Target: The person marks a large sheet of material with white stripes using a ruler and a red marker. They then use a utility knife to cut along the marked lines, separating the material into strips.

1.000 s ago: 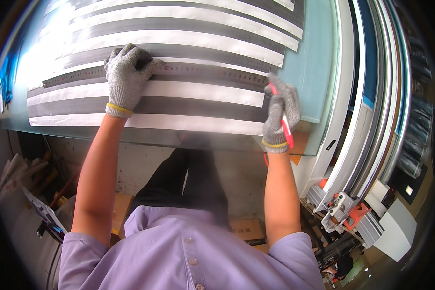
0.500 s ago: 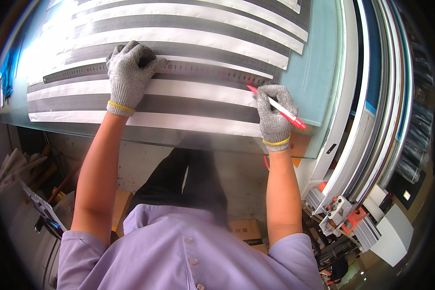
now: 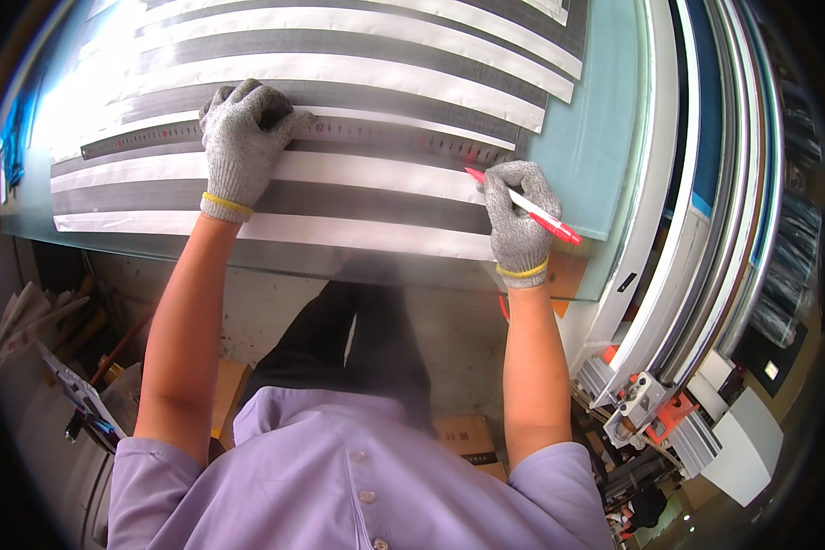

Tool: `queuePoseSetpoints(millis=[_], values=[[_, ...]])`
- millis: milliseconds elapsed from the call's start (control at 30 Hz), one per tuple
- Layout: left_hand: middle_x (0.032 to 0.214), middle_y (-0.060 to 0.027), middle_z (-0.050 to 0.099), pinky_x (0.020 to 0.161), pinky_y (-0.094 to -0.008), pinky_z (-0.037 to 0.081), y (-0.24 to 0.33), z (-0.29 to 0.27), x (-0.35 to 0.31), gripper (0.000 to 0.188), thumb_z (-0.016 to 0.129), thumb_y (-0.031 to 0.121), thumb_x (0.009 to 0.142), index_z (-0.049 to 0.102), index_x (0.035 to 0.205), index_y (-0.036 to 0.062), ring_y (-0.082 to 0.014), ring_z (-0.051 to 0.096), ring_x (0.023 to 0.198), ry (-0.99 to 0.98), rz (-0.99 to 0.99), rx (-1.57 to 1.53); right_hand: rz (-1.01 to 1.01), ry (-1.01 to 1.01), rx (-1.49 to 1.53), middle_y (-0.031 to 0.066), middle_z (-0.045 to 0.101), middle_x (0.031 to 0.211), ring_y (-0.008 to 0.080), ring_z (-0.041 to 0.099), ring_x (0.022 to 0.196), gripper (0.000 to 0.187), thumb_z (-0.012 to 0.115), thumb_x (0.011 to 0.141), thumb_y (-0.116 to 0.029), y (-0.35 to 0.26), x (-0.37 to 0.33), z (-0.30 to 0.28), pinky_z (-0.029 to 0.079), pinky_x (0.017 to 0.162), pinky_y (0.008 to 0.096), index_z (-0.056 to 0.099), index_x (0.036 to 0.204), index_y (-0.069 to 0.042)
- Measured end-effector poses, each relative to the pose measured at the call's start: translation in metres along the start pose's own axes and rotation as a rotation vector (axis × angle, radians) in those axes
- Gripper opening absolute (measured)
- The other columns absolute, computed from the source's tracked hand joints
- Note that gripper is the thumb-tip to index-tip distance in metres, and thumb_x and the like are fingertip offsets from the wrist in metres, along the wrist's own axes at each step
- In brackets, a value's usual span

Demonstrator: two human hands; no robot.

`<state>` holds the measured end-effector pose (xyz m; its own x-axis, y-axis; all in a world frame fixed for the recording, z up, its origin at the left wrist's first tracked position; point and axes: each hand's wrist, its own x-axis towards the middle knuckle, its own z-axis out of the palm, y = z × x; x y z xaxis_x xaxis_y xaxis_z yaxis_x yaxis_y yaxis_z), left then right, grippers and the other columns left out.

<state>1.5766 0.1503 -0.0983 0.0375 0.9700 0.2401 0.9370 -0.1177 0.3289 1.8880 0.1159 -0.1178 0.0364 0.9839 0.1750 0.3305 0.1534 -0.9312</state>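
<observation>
My left hand [image 3: 243,147], in a grey knit glove with a yellow cuff, bears down on a long metal ruler [image 3: 376,132] with its fingers bent and thumb stretched to the right. The ruler lies across a sheet printed in black and white stripes [image 3: 367,203]. In my right hand [image 3: 522,215], gloved the same way, is a white and red marker pen [image 3: 548,221]. Its red tip points up and left, close to the sheet just below the ruler's right end. Whether the tip touches is hard to tell.
More striped sheets [image 3: 339,41] overlap toward the far side. Beneath is a pale green-blue table [image 3: 585,137] with a glassy front edge. A long white and metal rail [image 3: 669,183] runs along the right, with a metal and orange mechanism [image 3: 655,412] at its near end. Cardboard boxes [image 3: 467,437] stand below.
The marker pen and my right hand have shifted very slightly left and down. My left hand stays on the ruler.
</observation>
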Motion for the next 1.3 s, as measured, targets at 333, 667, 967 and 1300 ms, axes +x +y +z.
queuePoseSetpoints(millis=[333, 667, 967, 1300], values=[[0.081, -0.0034, 0.065, 0.085, -0.0417, 0.045, 0.0, 0.001, 0.0, 0.022, 0.082, 0.026, 0.077, 0.069, 0.079, 0.0082, -0.0249, 0.059, 0.082, -0.002, 0.001, -0.019, 0.082, 0.059, 0.158, 0.0086, 0.064, 0.078, 0.0124, 0.064, 0.071, 0.005, 0.067, 0.085, 0.004, -0.002, -0.003, -0.001, 0.052, 0.066, 0.0275, 0.067, 0.087, 0.0], [0.082, -0.0039, 0.066, 0.085, -0.0424, 0.045, -0.001, -0.002, -0.005, 0.025, 0.08, 0.031, 0.078, 0.069, 0.077, 0.0083, -0.0271, 0.06, 0.085, -0.019, -0.002, -0.033, -0.241, 0.038, -0.454, 0.0087, 0.063, 0.081, 0.0278, 0.058, 0.08, 0.015, 0.078, 0.075, -0.007, 0.013, 0.013, -0.029, 0.047, 0.076, 0.0386, 0.073, 0.088, -0.009], [0.081, -0.0035, 0.065, 0.088, -0.0417, 0.043, 0.028, -0.018, -0.045, 0.028, 0.081, 0.035, 0.076, 0.069, 0.076, 0.0093, -0.0269, 0.059, 0.086, -0.135, -0.111, -0.024, -0.23, -0.003, -0.432, 0.0061, 0.063, 0.078, 0.0274, 0.057, 0.079, 0.014, 0.078, 0.07, -0.005, 0.011, -0.012, -0.047, 0.046, 0.075, 0.0384, 0.071, 0.082, -0.009], [0.082, -0.0026, 0.066, 0.086, -0.0419, 0.044, 0.026, -0.011, -0.047, 0.027, 0.084, 0.033, 0.072, 0.07, 0.077, 0.0104, -0.0272, 0.06, 0.085, -0.083, -0.089, -0.06, -0.226, 0.011, -0.434, 0.0063, 0.062, 0.08, 0.0274, 0.056, 0.079, 0.014, 0.077, 0.071, -0.005, 0.014, -0.015, -0.049, 0.046, 0.075, 0.0388, 0.07, 0.082, -0.009]])
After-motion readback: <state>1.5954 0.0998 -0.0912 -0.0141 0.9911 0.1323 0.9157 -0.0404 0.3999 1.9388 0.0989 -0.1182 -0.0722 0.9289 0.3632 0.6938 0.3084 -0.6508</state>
